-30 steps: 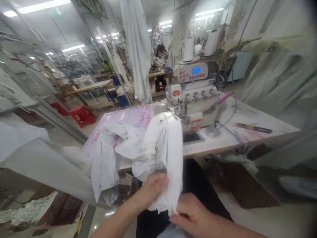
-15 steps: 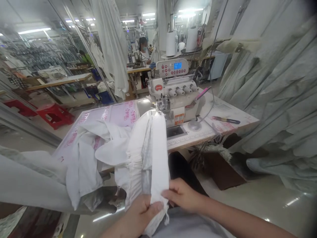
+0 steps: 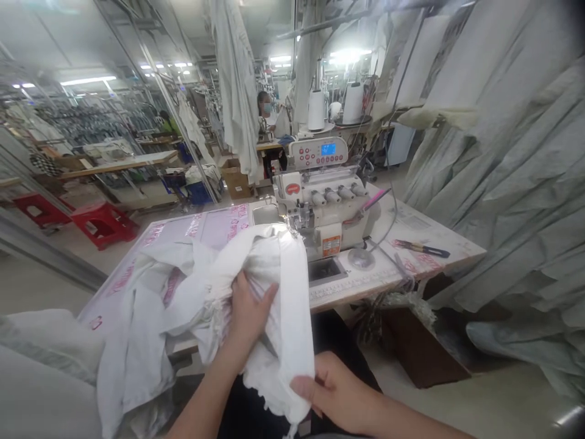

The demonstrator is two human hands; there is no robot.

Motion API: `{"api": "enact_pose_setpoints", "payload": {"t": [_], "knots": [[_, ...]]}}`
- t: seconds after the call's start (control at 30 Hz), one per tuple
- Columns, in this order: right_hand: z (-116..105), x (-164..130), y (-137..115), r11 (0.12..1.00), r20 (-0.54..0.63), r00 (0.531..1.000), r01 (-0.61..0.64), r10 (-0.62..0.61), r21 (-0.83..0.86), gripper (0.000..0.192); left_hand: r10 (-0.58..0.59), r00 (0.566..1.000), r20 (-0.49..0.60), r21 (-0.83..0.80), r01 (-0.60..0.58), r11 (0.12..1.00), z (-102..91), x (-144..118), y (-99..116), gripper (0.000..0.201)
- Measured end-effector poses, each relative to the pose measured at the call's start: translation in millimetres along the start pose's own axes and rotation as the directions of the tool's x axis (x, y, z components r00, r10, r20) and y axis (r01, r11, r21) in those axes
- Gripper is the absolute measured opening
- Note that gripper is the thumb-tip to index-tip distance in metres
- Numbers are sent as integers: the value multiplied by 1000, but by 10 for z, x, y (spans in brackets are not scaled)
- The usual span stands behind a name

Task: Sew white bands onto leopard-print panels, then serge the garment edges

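A white garment [image 3: 210, 323] with a gathered edge hangs over the front of the table, its upper end under the needle area of an overlock sewing machine [image 3: 329, 204]. A smooth white band [image 3: 295, 305] runs down from there towards me. My right hand [image 3: 333, 390] pinches the band's lower end between thumb and fingers. My left hand [image 3: 249, 308] rests against the gathered cloth inside the loop. Its thumb stands apart from the fingers, and the fingertips are partly lost among the folds.
Thread snips [image 3: 423, 249] lie on the table [image 3: 457, 250] at the right. Thread cones [image 3: 353, 102] stand behind the machine. Pale cloth [image 3: 516, 183] hangs along the right side. Red stools [image 3: 103, 222] stand at the left, and a masked person [image 3: 266, 113] sits farther back.
My left hand has left the band's lower end and moved up and left onto the gathered cloth. My right hand keeps its pinch, a little lower in view. The view has tilted upward.
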State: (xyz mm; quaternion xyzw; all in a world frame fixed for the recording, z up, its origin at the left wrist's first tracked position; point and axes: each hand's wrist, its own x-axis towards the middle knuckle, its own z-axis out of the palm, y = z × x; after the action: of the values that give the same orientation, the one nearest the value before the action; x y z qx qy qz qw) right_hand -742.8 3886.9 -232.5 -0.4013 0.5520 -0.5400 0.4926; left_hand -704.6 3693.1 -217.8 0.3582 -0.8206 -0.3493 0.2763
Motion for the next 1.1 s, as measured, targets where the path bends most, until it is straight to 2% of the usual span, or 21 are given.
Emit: {"api": "enact_pose_setpoints", "payload": {"t": [0.03,0.1,0.13,0.17,0.23,0.37,0.5,0.57,0.67,0.77,0.93,1.1], "knots": [[-4,-5,5,1000,-3,1000,2,-2,-13,45,8,1000,-11,112,-7,994,-8,81,-41,58],[-29,2,-9,998,-7,999,39,-40,-52,41,-11,993,118,256,-20,966,-106,199,-107,39],[-45,10,-30,995,-7,998,65,-66,-72,39,-24,978,206,292,-38,956,-186,238,-122,29],[-60,19,-59,992,-3,996,89,-90,-94,36,-30,959,280,310,-61,949,-275,265,-122,27],[-78,34,-125,985,1,992,122,-123,-125,32,-5,945,328,307,-101,946,-449,286,-84,32],[-84,60,-177,972,5,986,164,-165,-167,29,69,988,136,193,-94,977,-621,262,45,29],[-135,117,-97,961,-15,987,152,-160,-233,27,-84,996,-27,32,85,996,-603,291,114,28],[-174,147,-57,952,-38,987,142,-158,-270,28,-115,991,-72,-72,109,991,-585,333,121,29],[-219,173,-31,953,-36,990,121,-136,-276,29,-100,990,-97,-205,79,976,-564,395,107,30],[-253,197,-34,955,-21,991,118,-129,-272,32,-79,990,-119,-250,48,967,-546,459,100,31],[-384,323,-116,983,-122,989,67,-89,-172,34,1,977,-213,-131,-29,991,-524,679,186,29],[-626,548,-275,987,-146,987,42,-65,-154,35,167,951,-261,-69,-191,979,-479,1139,323,23]]}}
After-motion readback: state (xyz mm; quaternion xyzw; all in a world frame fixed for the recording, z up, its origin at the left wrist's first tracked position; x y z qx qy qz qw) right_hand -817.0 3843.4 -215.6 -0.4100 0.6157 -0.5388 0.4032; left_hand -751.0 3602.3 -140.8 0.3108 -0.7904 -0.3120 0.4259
